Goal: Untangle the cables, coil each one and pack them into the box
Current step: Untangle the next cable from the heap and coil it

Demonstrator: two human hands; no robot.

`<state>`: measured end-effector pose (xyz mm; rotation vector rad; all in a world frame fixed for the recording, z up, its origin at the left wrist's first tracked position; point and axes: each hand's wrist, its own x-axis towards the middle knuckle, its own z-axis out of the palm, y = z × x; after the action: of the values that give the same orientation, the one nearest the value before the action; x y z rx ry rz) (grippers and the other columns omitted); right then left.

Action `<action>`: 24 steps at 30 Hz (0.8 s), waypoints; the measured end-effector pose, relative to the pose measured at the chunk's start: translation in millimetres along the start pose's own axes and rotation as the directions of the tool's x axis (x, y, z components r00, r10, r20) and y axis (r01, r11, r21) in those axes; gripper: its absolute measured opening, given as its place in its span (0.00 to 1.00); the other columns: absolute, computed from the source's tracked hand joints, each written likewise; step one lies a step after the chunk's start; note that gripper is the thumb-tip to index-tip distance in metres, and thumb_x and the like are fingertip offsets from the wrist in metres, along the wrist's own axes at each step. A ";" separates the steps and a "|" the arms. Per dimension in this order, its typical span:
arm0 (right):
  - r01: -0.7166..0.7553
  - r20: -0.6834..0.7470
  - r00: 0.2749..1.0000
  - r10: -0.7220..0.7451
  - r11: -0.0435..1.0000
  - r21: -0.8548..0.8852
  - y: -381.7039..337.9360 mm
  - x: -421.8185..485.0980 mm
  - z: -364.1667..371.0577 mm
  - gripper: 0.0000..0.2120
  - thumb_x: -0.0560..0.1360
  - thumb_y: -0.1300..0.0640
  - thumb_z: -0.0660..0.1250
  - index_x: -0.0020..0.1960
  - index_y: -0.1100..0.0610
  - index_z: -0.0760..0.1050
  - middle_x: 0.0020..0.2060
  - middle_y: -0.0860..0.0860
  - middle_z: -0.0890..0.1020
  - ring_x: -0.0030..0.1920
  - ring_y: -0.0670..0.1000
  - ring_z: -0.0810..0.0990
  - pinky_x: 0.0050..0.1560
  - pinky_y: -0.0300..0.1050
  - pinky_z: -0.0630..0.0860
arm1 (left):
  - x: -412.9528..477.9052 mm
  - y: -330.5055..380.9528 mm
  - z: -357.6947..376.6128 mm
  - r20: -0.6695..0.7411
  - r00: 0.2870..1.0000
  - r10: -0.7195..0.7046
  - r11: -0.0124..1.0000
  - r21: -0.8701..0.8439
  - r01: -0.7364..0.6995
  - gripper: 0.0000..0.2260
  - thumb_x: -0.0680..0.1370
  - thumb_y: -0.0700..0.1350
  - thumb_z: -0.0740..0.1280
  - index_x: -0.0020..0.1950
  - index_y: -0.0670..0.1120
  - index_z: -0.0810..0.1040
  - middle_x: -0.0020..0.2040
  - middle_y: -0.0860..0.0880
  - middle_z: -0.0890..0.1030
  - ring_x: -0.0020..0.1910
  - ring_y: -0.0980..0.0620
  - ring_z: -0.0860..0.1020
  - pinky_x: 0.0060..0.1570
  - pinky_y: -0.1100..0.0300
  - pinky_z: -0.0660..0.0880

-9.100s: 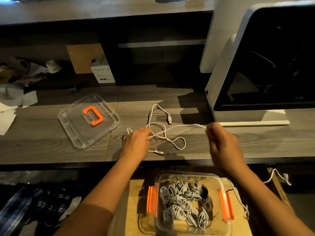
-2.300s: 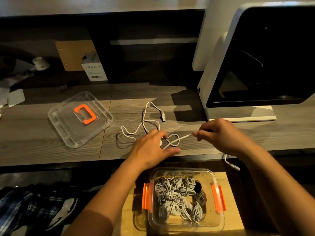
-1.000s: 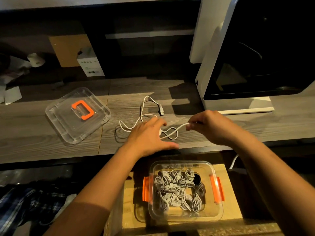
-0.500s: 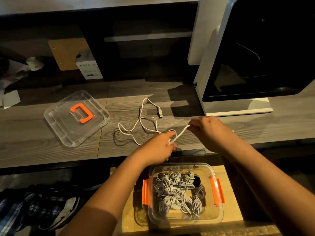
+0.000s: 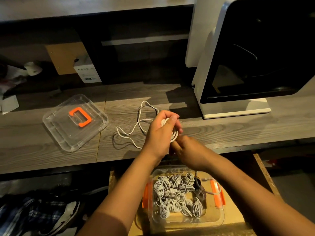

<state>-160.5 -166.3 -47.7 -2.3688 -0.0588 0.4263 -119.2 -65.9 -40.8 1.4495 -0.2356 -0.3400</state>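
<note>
White cable (image 5: 175,136) looped in grip of left hand (image 5: 160,132), right hand (image 5: 189,150) pinching it, carton (image 5: 87,70) label unreadable

You have two hands in view, your left hand (image 5: 159,133) and right hand (image 5: 189,152), and one loose white cable (image 5: 175,135). You have one box (image 5: 219,217) with two orange latches (image 5: 217,193). Its pale coils (image 5: 173,193) are too crowded to count exactly, more than ten, plus one dark coil (image 5: 200,193). Beyond that: one lid (image 5: 59,132) with one handle (image 5: 80,116), one white machine (image 5: 213,74), one carton (image 5: 87,70), one shoe (image 5: 68,217).
</note>
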 end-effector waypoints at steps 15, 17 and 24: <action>0.260 -0.329 0.902 -0.280 0.960 -0.105 4.4 -6.7 4.8 0.19 0.69 0.54 0.74 0.57 0.53 0.73 0.46 0.40 0.75 0.39 0.37 0.70 0.41 0.30 0.68 | -5.4 -13.5 -22.2 0.054 0.963 -0.265 0.866 0.453 0.213 0.35 0.70 0.67 0.50 0.73 0.54 0.63 0.69 0.51 0.71 0.68 0.52 0.69 0.68 0.55 0.64; 0.308 -0.291 0.902 -0.319 0.948 -0.084 8.2 -5.7 -2.3 0.21 0.68 0.54 0.75 0.58 0.57 0.74 0.48 0.46 0.76 0.41 0.38 0.70 0.44 0.28 0.67 | -11.3 -6.5 -20.5 0.126 0.911 -0.392 0.826 0.484 0.288 0.40 0.65 0.70 0.47 0.75 0.57 0.57 0.72 0.53 0.66 0.67 0.49 0.70 0.58 0.54 0.72; 0.342 -0.224 0.928 -0.299 0.921 0.187 6.2 -12.7 -5.9 0.15 0.71 0.53 0.71 0.57 0.51 0.74 0.46 0.44 0.79 0.45 0.41 0.78 0.43 0.35 0.74 | -12.7 4.9 -24.6 0.269 0.815 -0.514 0.841 0.345 0.416 0.26 0.73 0.66 0.52 0.67 0.57 0.66 0.39 0.55 0.75 0.26 0.60 0.71 0.23 0.69 0.63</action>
<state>-171.1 -176.7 -44.2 -2.1148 -0.2922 0.0403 -121.7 -38.1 -38.1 1.7081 -0.2131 -1.0174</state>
